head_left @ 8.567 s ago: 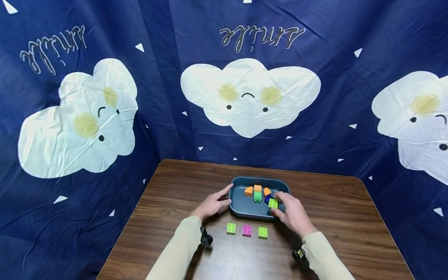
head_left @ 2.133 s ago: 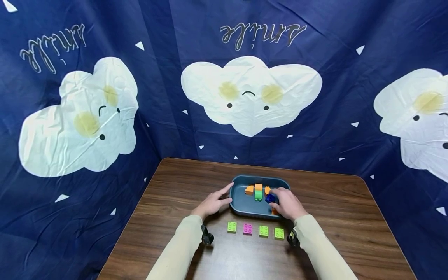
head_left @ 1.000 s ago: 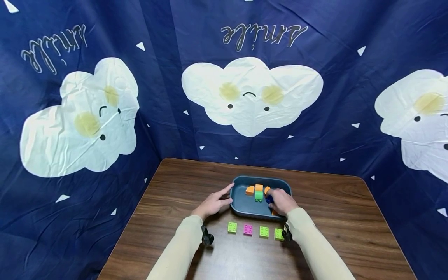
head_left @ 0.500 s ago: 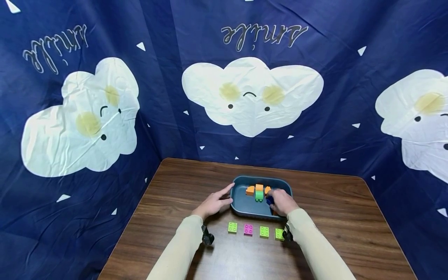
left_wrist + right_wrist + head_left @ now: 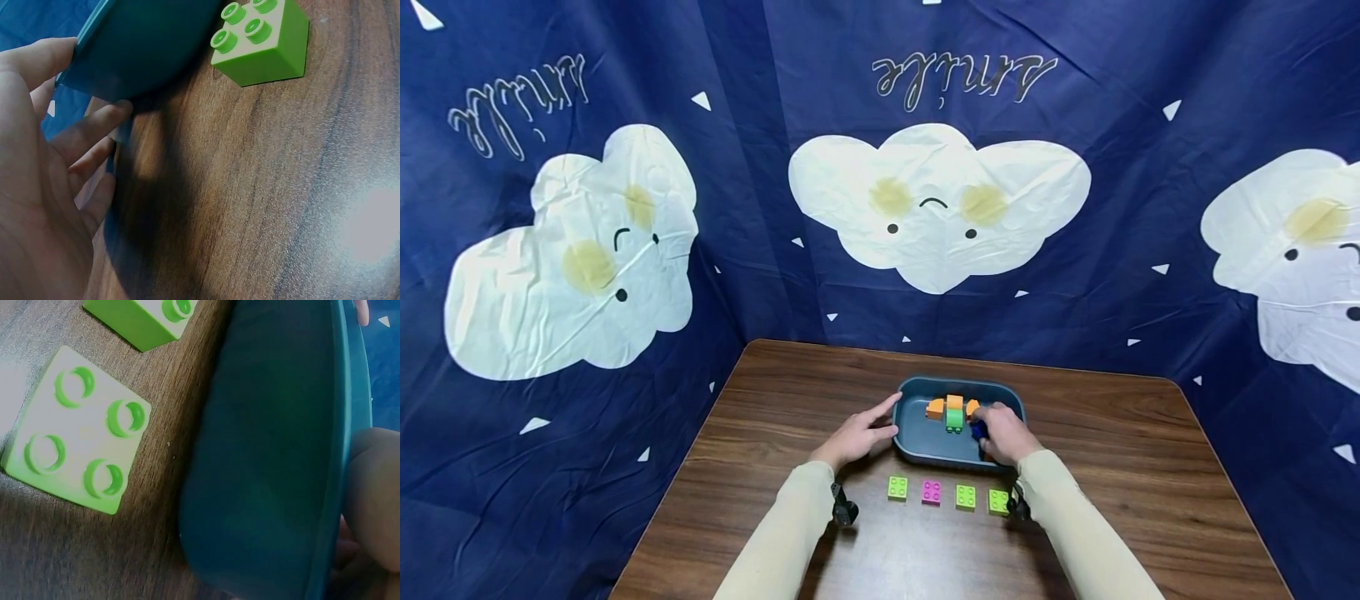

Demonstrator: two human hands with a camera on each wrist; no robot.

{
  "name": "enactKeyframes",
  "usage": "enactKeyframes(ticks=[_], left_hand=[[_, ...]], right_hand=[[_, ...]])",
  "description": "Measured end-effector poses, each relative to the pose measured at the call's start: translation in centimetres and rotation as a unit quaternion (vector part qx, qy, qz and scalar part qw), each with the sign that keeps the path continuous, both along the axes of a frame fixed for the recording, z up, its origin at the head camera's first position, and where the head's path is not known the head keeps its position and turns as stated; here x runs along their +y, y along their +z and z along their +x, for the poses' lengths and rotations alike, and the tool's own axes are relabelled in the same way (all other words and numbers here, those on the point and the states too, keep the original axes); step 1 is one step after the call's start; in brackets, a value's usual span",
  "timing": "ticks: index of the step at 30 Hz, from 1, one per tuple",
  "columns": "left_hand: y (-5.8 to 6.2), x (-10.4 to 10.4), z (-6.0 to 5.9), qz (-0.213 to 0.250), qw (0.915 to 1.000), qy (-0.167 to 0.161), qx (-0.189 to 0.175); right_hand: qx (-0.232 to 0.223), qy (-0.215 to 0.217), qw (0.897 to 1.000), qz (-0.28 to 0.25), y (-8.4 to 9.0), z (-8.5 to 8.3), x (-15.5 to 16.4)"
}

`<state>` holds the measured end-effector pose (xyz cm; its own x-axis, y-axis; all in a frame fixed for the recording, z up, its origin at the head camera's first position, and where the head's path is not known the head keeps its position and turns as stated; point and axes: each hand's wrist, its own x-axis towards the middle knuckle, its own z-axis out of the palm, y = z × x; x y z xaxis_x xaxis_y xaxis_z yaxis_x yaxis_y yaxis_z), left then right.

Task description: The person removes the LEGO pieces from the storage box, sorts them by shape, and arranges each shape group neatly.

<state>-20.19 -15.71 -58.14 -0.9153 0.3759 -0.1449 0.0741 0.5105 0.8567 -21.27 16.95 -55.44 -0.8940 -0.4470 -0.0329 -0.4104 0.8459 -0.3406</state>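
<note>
My left hand rests its extended fingertips against the left end of a dark teal tray; the left wrist view shows the thumb and fingers at its wall. My right hand reaches inside the tray's right end, pinching a dark blue toy brick that is partly covered by the fingers. Most of that hand is hidden behind the tray wall in the right wrist view. Left of it in the tray lie a green brick and orange pieces.
In front of the tray stands a row of studded bricks: a lime one, a pink one, another lime one and a lime one at the right end. The wooden table meets a blue cloth backdrop.
The right hand has put a lime brick from the tray at the row's right end. It has returned to the tray and closed over the blue brick. The left hand has stayed put.
</note>
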Motion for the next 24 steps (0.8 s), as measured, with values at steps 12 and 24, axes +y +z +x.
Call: enactKeyframes(ticks=[12, 24], left_hand=[[-0.1, 0.0, -0.1, 0.0, 1.0, 0.001, -0.006], [-0.1, 0.1, -0.1, 0.001, 1.0, 0.002, -0.005]], right_hand=[[0.049, 0.001, 0.999, -0.012, 0.6, 0.6, -0.1], [0.041, -0.025, 0.996, -0.08, 1.0, 1.2, 0.2]])
